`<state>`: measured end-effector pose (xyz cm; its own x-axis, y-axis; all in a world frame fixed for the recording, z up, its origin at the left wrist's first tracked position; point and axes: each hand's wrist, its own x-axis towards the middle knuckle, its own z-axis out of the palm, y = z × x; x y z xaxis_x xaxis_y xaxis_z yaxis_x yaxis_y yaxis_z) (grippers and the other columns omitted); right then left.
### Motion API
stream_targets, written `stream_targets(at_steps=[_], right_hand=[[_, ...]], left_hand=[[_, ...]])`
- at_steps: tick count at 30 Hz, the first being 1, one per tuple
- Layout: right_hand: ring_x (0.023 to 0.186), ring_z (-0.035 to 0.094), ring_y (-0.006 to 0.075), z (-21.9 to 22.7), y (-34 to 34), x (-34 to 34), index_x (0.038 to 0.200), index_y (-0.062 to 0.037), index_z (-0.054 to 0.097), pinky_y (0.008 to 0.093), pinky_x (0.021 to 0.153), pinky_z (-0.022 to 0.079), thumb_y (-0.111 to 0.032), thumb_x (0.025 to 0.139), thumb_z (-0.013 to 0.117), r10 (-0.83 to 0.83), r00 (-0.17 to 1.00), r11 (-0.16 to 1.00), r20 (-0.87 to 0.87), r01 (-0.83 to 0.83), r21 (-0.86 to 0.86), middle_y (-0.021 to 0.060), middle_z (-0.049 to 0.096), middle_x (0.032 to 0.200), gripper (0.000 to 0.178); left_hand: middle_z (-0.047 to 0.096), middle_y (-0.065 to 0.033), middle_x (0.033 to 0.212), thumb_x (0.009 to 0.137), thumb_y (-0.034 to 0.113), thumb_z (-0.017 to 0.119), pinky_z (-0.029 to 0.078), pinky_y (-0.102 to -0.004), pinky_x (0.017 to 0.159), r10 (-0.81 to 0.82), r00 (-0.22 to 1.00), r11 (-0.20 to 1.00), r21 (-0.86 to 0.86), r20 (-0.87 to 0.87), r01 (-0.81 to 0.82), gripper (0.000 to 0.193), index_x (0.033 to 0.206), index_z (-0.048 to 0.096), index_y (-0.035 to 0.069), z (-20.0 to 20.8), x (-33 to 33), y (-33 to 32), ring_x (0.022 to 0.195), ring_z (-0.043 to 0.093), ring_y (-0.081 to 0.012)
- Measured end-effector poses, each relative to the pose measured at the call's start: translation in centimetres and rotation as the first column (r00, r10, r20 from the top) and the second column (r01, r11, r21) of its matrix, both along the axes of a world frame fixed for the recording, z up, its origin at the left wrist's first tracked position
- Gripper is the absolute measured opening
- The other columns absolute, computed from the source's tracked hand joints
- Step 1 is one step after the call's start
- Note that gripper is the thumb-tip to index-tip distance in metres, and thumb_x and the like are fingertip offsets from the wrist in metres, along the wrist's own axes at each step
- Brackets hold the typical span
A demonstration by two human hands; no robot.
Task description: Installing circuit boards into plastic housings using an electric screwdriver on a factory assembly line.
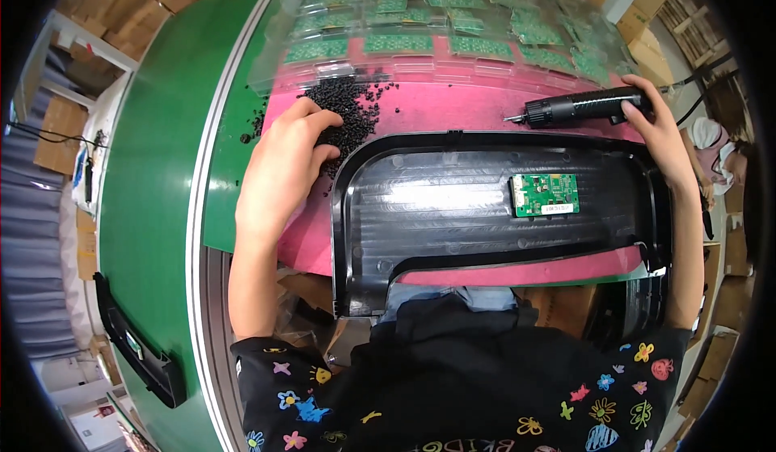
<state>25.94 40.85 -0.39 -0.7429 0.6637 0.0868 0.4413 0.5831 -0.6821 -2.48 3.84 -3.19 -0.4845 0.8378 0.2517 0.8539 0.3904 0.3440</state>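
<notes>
fingers [319, 133] of the left hand [283, 169] are curled down into a heap of small black screws [347, 105] in the upper middle of the frame, tips bunched among them; whether they have pinched any cannot be told. the right hand [663, 133], at the upper right, is closed around the rear of one black electric screwdriver [578, 106], which lies level with its bit pointing toward frame left.

counted: one screwdriver, one large black plastic housing [453, 201], one green circuit board [545, 194] sitting inside the housing toward its right, and one loose pile of screws too many to count, with a few strays scattered to its left. across the top of the frame lie clear plastic trays [420, 48] holding many more green boards, too many and too bent by the lens to count.

the surface is covered by a pink mat [453, 109] under the housing, screws and screwdriver. left of it runs a green conveyor belt [162, 169] with a pale rail along its edge, and another black plastic part [137, 347] rests at the lower left. cardboard boxes [129, 0] stand in the upper left corner and more at the far right.

the housing is glossy black, broad and curved, with ribbed lines across its inner face and a raised rim; it fills the centre of the frame, just beside the left hand and below the screwdriver.
</notes>
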Motion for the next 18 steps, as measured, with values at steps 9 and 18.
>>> stream_targets(at_steps=[9,18], right_hand=[[0.093,0.055,0.0156,-2.1,-6.0,-9.6,0.142,-0.0044,0.02,0.0299,0.082,0.047,-0.014,0.088,0.07,-0.069,0.588,0.992,-0.806,-0.042,-0.116,0.0129,0.052,0.114,0.074],[0.097,0.059,0.0244,-2.1,-5.8,-9.8,0.111,-0.0001,0.05,0.0403,0.091,0.048,-0.015,0.095,0.06,-0.506,0.412,0.651,-0.758,-0.393,-0.649,0.0098,0.059,0.101,0.024]], left_hand=[[0.063,-0.017,0.085,0.079,0.001,0.065,0.049,-0.0436,0.074,0.017,1.0,0.995,0.101,-0.01,-0.016,0.012,0.091,0.067,-0.002,-0.5,-0.2,0.6,0.083,0.062,-0.0377],[0.066,-0.0161,0.083,0.08,0.0,0.068,0.051,-0.0355,0.068,-0.117,0.992,0.934,0.344,0.049,0.093,0.011,0.09,0.068,-0.004,2.5,2.6,6.0,0.074,0.066,-0.0309]])
